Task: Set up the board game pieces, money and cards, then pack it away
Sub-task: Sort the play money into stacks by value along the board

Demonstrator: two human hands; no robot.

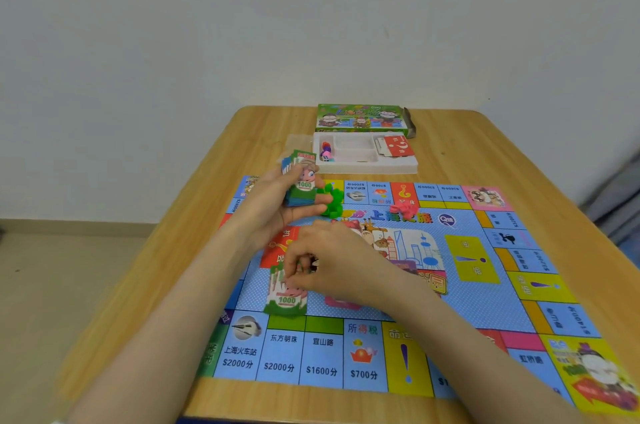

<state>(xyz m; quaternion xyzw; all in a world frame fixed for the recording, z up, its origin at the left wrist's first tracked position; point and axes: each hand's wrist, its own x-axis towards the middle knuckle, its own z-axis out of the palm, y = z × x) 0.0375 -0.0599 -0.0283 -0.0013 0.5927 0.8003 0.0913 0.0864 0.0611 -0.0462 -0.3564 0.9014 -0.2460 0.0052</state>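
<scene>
Furthest left, the left hand [277, 205] is raised above the far edge of the game board [485, 302], thumb and fingers wrapped round a mixed wad of play money [302, 186] with a green 1000 note on its face and blue notes fanned behind. That fan is the first risk: the back notes splay past the thumb, and if the clasp loosens they could slide out onto the board and mix the values again. Below it, a pile of 1000 notes [286, 300] lies on the blue centre of the board, its far end overlapping a red card deck [277, 245]. The pile looks loose and slightly skewed, so another note dropped on it may push it further over the deck or nudge the cards out of square. The right hand [332, 257] sits at the pile's far end, fingers curled down and pinching the notes there; blur hides whether it has one note or several, and lifting more than intended would upset the sorting. Just right of the left hand, a heap of green houses [334, 198] stands close to its fingertips, where a careless move of the wad could scatter them. Further right, red houses [403, 210] lie loose on the board, and the white tray [398, 167] waits beyond it on the table [450, 132]
</scene>
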